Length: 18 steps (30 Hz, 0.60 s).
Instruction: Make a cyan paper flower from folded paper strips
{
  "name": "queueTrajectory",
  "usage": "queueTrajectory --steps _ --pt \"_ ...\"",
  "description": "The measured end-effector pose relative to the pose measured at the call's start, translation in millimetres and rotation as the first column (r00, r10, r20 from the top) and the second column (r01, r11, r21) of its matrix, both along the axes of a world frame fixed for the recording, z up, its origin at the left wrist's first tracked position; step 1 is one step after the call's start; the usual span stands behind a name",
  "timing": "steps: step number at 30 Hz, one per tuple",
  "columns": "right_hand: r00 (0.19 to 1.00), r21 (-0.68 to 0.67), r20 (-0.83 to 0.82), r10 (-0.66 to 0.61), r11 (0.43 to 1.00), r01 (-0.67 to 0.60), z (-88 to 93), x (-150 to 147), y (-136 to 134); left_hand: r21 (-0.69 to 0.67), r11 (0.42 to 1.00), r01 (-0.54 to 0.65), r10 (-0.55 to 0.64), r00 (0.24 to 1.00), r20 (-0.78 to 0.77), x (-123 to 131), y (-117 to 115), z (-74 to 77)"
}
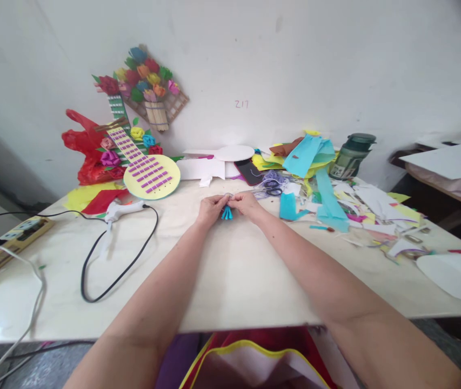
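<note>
Both hands meet over the middle of the white table (246, 270). My left hand (212, 209) is closed, thumb and fingers pinching the top of a small gathered piece of blue paper (227, 214), whose fringed ends fan out downward. My right hand (248, 205) is also pinched, right beside it at the same top end. A thin pale strand seems to loop above the fingertips, too small to make out clearly. Behind my right hand lie a pair of scissors (273, 187) and a tangle of purple yarn (276, 177).
Left are a white glue gun (127, 209) with a looping black cord, a power strip (15, 237) and a yellow paper guitar shape (155, 186). Right lie blue crepe paper (329, 200), paper scraps (380, 205) and a green bottle (352, 156). A flower craft (149, 89) leans on the wall.
</note>
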State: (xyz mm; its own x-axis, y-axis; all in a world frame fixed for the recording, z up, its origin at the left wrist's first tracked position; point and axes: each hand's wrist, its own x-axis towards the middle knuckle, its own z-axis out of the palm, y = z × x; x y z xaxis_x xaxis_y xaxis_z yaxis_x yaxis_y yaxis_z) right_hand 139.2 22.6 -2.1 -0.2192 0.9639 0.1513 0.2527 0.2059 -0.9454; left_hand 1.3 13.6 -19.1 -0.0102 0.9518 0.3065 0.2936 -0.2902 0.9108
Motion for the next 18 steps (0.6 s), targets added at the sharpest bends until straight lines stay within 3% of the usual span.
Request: queueTrajectory --steps 5,9,18 --pt "0.988 -0.095 -0.153 -0.036 0.995 0.021 2.9 -0.9 -1.8 -0.022 1.0 0.01 -0.009 0.998 0.055 0.7 -2.8 2.1" --pt "0.961 -0.214 -0.276 -0.028 0.976 -0.033 6.1 -1.4 -5.1 -0.084 0.995 0.053 -0.041 0.99 0.135 1.9 -7.6 7.5" --pt "0.984 -0.193 -0.18 -0.012 0.981 -0.023 3.2 -3.8 -5.9 -0.114 0.991 0.073 -0.056 0.988 0.147 3.7 -11.9 13.4"
